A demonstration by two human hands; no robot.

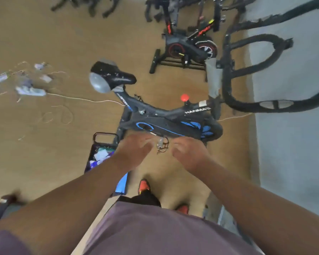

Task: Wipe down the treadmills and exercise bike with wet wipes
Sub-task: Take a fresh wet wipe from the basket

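Observation:
A black exercise bike with blue trim [166, 120] stands on the wooden floor right in front of me, its saddle [112, 74] to the left and its black handlebars [247, 74] to the right. A red knob [184, 97] sits on top of the frame. Both my hands reach out side by side just short of the bike's pedal [162, 144]. My left hand [134, 151] has its fingers spread and blurred, holding nothing. My right hand [190, 153] is loosely curled and holds nothing. No wipe shows in either hand.
A black basket [99, 144] with packets stands on the floor left of my hands. A second bike with red trim [186, 46] stands behind. Scattered wrappers and cords [29, 83] lie on the floor at left. A grey mat [293, 126] runs along the right.

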